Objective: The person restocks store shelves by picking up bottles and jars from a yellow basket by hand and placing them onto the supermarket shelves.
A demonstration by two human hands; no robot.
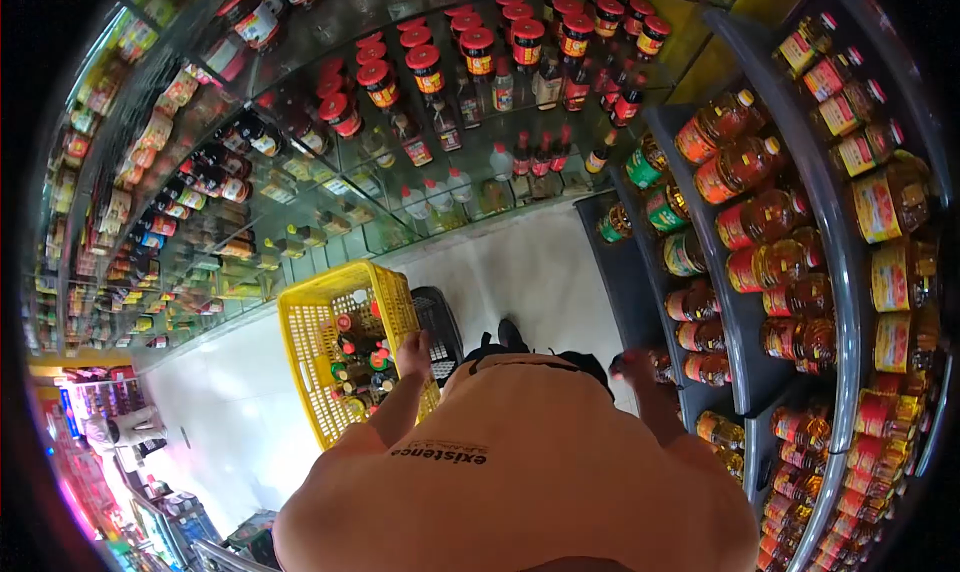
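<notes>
Looking down past the tan-orange shirt with dark lettering (560,472), we see both bare arms hanging beside the body, bent a little at the elbows. The left forearm slants forward and inward, bringing the left hand (412,355) to the right-hand side of a yellow, rectangular, perforated plastic basket (308,380). The fingers look partly curled and overlap the basket's side in our view, but we cannot tell whether they grip it, touch it or sit just beside it.

The right forearm points forward and slightly inward, with the right hand (631,365) low, near the amber oil bottles with red labels (703,335) on the dark metal shelving (625,277). That hand is small and shadowed; we cannot tell how far it is open or whether it holds anything.

The yellow basket is on the pale floor (540,257), ahead and to the left of the body, and contains several dark bottles with red and green caps (352,350). A black plastic basket (436,317) is just to its right, partly hidden. Beyond them, glass shelves hold rows of red-lidded jars (424,62).
</notes>
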